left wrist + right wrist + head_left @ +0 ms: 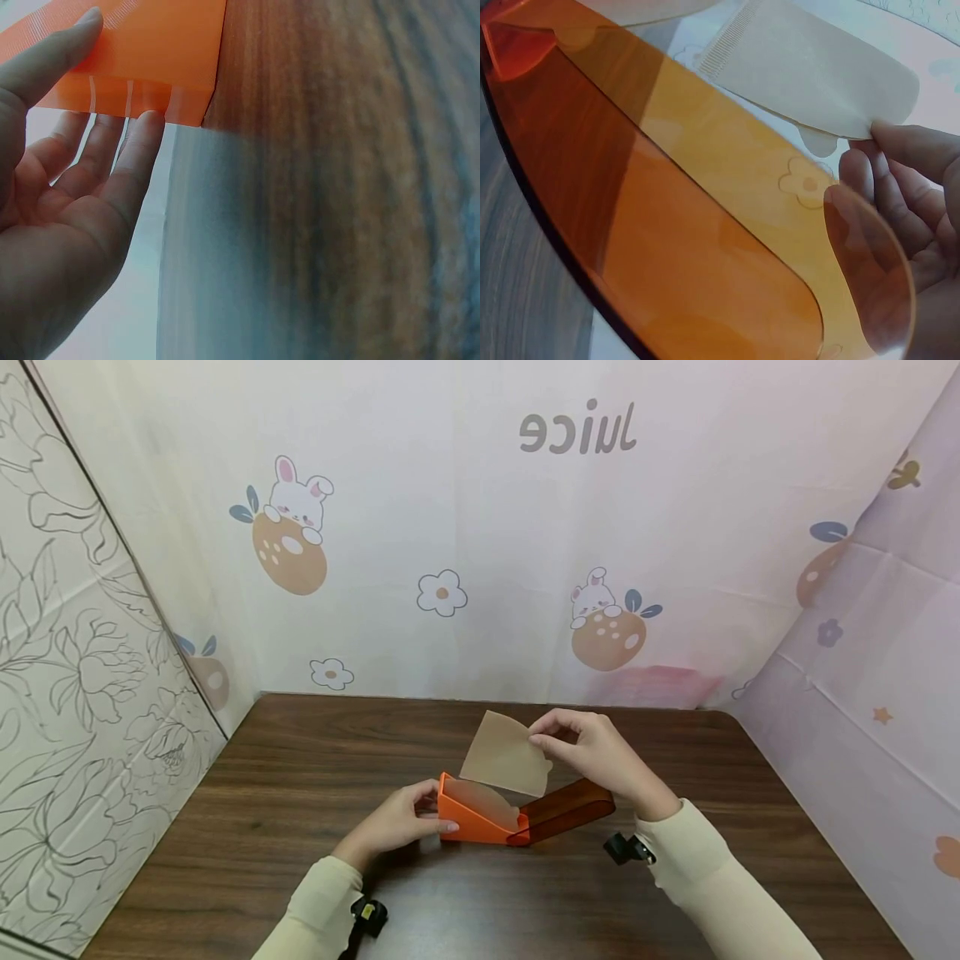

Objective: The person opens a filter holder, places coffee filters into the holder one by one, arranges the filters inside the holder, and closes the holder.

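An orange wedge-shaped box (474,821) stands on the table, its see-through amber lid (570,810) swung open to the right. Inside sit tan paper coffee filters (480,800). My left hand (401,818) grips the box's left end; in the left wrist view the thumb lies on one face of the box (165,52) and the fingertips touch the adjoining side. Above the box, my right hand (600,758) pinches one coffee filter (502,758) by its edge between thumb and fingers. The right wrist view shows this filter's crimped seam (735,41), with the lid (727,240) partly in front of the hand.
The box rests on a dark wood-grain table (315,760). A printed curtain (375,527) hangs behind the table's back edge, with a flower-patterned panel (82,677) on the left and another curtain (862,693) on the right.
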The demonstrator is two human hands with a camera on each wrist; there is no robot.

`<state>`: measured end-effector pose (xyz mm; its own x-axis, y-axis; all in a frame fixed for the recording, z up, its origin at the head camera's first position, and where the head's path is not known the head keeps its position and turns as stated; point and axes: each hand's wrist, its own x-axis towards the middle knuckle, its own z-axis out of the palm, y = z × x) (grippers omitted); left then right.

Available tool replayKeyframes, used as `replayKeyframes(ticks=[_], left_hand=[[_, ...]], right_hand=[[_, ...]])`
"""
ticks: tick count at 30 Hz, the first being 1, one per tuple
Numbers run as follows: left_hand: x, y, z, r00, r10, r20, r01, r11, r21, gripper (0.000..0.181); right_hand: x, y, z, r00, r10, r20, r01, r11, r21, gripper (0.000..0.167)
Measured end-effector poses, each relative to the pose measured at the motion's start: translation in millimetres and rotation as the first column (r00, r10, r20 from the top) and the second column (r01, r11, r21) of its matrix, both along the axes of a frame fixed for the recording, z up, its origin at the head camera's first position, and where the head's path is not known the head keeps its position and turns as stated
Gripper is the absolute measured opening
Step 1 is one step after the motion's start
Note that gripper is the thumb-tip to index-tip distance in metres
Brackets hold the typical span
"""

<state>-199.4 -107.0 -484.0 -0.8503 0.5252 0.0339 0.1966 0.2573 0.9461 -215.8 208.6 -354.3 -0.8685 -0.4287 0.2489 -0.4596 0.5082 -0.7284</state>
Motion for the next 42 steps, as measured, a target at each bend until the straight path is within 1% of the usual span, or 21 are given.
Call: replayKeyframes(ticks=[3, 7, 12, 17, 18, 19, 25, 26, 33, 36, 42], left_hand=[[0.4, 0.0, 0.0, 1.0, -0.002, 0.003, 0.002, 1.0, 0.003, 0.039], [0.7, -0.2, 0.3, 1.0, -0.002, 0.003, 0.002, 1.0, 0.002, 0.039], [0.5, -0.1, -0.4, 1.0, 0.0, 0.002, 0.0, 1.0, 0.003, 0.041], [0.4, -0.2, -1.2, 1.0, 0.001, 0.009, -0.002, 1.0, 0.011, 0.04], [0.5, -0.2, -1.2, 1.0, 0.002, 0.01, -0.003, 1.0, 0.009, 0.04], [0.4, -0.2, -1.3, 1.0, 0.003, 0.009, -0.003, 1.0, 0.009, 0.04], [-0.5, 0.2, -1.8, 1.0, 0.003, 0.004, -0.003, 1.0, 0.007, 0.04], [-0.4, 0.2, -1.9, 1.0, 0.003, 0.003, -0.003, 1.0, 0.005, 0.04], [-0.2, 0.1, -0.9, 1.0, 0.006, 0.005, -0.006, 1.0, -0.001, 0.039], [0.2, -0.1, -0.6, 1.0, 0.007, 0.009, -0.007, 1.0, -0.002, 0.04], [0.5, 0.2, -1.1, 1.0, 0.006, 0.014, -0.006, 1.0, 0.001, 0.04]], right_hand=[[1.6, -3, -1.6, 0.999, 0.025, 0.022, -0.025, 1.0, -0.016, 0.006], [1.7, -6, -4.9, 0.998, 0.064, 0.014, -0.063, 0.998, -0.03, 0.006], [1.9, -9, -8.5, 0.995, 0.096, -0.005, -0.097, 0.995, -0.014, 0.006], [2.8, -11, -10.9, 0.992, 0.124, 0.003, -0.124, 0.992, 0.012, 0.007], [2.9, -12, -11.6, 0.992, 0.127, 0.006, -0.127, 0.992, 0.017, 0.007], [5.7, -14, -9.1, 0.992, 0.127, 0.014, -0.128, 0.992, 0.021, 0.007], [6.3, -17, -13.0, 0.99, 0.139, 0.029, -0.14, 0.988, 0.061, 0.007], [4.1, -16, -16.4, 0.989, 0.143, 0.025, -0.145, 0.987, 0.065, 0.007], [7.1, -19, -19.0, 0.986, 0.159, 0.053, -0.162, 0.985, 0.061, 0.008], [7.7, -21, -23.4, 0.985, 0.17, 0.042, -0.173, 0.981, 0.082, 0.009], [9.8, -28, -31.6, 0.98, 0.197, -0.012, -0.193, 0.968, 0.159, 0.011]])
